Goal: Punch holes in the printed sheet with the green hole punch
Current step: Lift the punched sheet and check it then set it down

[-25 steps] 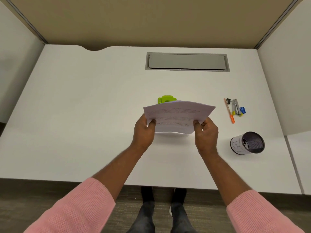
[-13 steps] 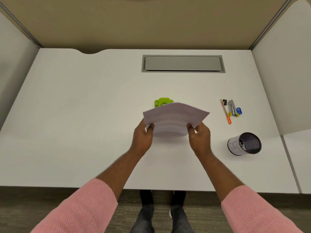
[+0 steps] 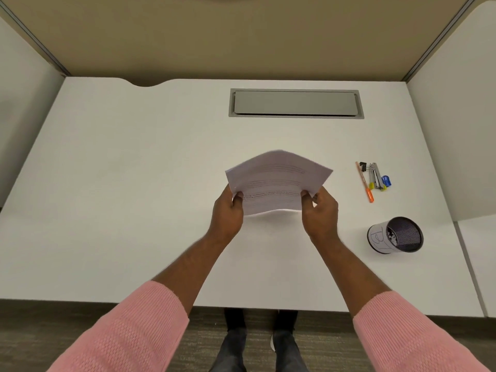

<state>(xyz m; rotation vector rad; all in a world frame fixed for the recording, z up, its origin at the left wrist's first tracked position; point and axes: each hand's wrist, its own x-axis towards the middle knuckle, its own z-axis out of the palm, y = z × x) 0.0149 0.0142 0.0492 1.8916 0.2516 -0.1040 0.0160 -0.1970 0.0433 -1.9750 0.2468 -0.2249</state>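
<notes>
The printed sheet (image 3: pixel 276 178) is a white page with lines of text, held in the air above the middle of the white desk (image 3: pixel 134 183). It bows upward in the middle. My left hand (image 3: pixel 228 213) grips its near left edge and my right hand (image 3: pixel 319 213) grips its near right edge. The green hole punch is hidden behind the raised sheet and does not show.
An orange pen (image 3: pixel 365 182), a binder clip, a stapler (image 3: pixel 375 175) and a small blue item (image 3: pixel 386 180) lie at the right. A mesh pen cup (image 3: pixel 396 234) lies on its side nearer the front right. A grey cable hatch (image 3: pixel 295 103) sits at the back. Partition walls stand on both sides.
The sheet has risen and arched more, and it now covers the green hole punch that showed behind its far edge before. Both hands keep their grip.
</notes>
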